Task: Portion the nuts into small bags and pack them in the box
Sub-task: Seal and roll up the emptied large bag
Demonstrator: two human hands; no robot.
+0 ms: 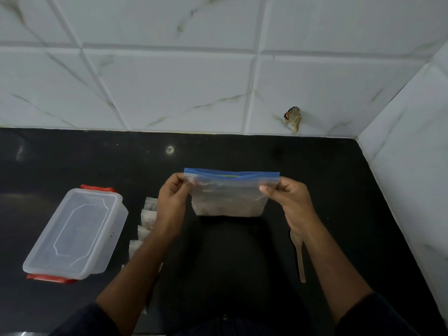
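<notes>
Zip bag: clear plastic with a blue seal strip along the top, held upright over the black counter, its contents a blurred brownish mass at the bottom.
Left hand: pinches the bag's upper left corner, thumb and fingers curled round the edge just under the seal.
Right hand: pinches the upper right corner the same way; the bag hangs stretched between the two hands.
Box: clear plastic with red clips at both ends, lid on, resting on the counter well to the left of the hands.
Small bags: a row of little clear packets lying between the box and the left forearm, partly hidden by it.
Spoon: pale, lying on the counter below the right wrist.
Wall: white marbled tiles behind.
</notes>
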